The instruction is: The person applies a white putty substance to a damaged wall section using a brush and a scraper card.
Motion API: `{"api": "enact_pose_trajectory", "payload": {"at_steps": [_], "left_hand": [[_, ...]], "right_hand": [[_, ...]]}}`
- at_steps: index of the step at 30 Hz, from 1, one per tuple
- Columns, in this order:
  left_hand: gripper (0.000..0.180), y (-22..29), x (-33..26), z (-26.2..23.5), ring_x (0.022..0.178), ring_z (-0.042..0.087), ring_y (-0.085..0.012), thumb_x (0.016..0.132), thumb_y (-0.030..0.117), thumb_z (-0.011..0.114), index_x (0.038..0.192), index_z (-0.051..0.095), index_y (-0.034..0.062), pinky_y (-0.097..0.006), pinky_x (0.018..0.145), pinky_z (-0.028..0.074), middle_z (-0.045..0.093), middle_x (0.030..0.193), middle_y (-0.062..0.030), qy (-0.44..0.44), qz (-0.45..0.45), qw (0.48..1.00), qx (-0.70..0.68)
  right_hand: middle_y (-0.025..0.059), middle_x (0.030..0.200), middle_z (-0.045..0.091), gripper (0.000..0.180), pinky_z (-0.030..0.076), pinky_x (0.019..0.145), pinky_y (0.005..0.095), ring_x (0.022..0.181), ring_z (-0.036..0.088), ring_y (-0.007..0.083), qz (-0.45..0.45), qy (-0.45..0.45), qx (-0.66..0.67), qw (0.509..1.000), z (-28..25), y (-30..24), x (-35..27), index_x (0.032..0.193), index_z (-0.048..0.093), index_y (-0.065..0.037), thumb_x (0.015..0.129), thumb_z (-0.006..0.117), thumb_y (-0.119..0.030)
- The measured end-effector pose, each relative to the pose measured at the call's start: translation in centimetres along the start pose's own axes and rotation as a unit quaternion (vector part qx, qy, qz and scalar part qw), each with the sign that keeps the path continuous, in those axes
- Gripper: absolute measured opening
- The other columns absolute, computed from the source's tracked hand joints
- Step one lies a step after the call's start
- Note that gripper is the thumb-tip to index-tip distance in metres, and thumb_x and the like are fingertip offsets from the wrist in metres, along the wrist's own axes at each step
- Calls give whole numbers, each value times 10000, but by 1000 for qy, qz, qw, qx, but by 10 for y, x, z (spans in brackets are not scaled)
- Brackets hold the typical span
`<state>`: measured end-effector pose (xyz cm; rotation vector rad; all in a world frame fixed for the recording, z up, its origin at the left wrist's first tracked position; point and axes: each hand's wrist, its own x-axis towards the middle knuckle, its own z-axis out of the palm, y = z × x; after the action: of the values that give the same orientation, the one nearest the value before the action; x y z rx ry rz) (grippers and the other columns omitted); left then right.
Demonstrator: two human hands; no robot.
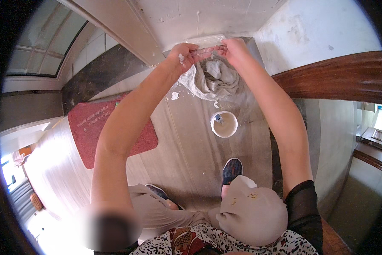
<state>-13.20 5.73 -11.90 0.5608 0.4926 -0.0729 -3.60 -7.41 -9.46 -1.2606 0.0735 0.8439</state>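
Both arms are stretched forward to the base of the wall. My left hand point(184, 56) is closed on one end of a wide, flat, pale scraper point(208, 41), with white putty smeared on the hand. At its other end my right hand point(234, 49) grips it too, fingers bent around the near edge. The scraper lies close against the lower wall point(199, 21); whether its edge touches cannot be told. Just below the hands a crumpled grey-white cloth point(214, 80) rests on the floor. Nearer to me stands a small white tub point(225, 124) of pale paste with a blue-ended tool in it.
A red doormat point(89, 131) lies on the wood-look floor at left, partly behind my left arm. White crumbs point(174, 96) of putty dot the floor. A door frame point(118, 29) rises at far left. Dark brown wood trim point(339, 78) runs along the right.
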Motion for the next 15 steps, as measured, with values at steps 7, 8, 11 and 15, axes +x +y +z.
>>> {"api": "enact_pose_trajectory", "payload": {"at_steps": [7,8,11,15], "left_hand": [[317,10,17,-7,932,487,-367,784,-3,283,1020,313,-212,-401,854,418,437,1047,-282,-69,30,996,-57],[326,16,20,-9,899,500,-384,760,-20,286,1006,310,-233,-423,867,403,441,1032,-295,-95,41,990,-98],[316,34,29,-9,932,487,-372,765,-16,273,1008,354,-201,-443,837,423,463,1012,-284,-68,66,989,-117],[279,38,20,23,949,474,-379,783,-23,272,999,359,-177,-457,825,427,456,1016,-280,31,109,984,-137]], "right_hand": [[183,753,496,144,400,408,256,583,532,228,-1,53,32,998,14,-8,20,876,393,67,737,377,33],[183,753,496,144,400,408,256,583,532,228,-1,52,34,998,18,-9,24,876,393,67,737,377,33],[181,746,502,139,396,403,246,590,540,224,-25,50,61,997,31,-14,40,874,393,71,742,370,34],[185,759,513,111,392,407,250,615,552,233,-48,1,67,997,28,-21,41,852,393,64,756,374,11]]}}
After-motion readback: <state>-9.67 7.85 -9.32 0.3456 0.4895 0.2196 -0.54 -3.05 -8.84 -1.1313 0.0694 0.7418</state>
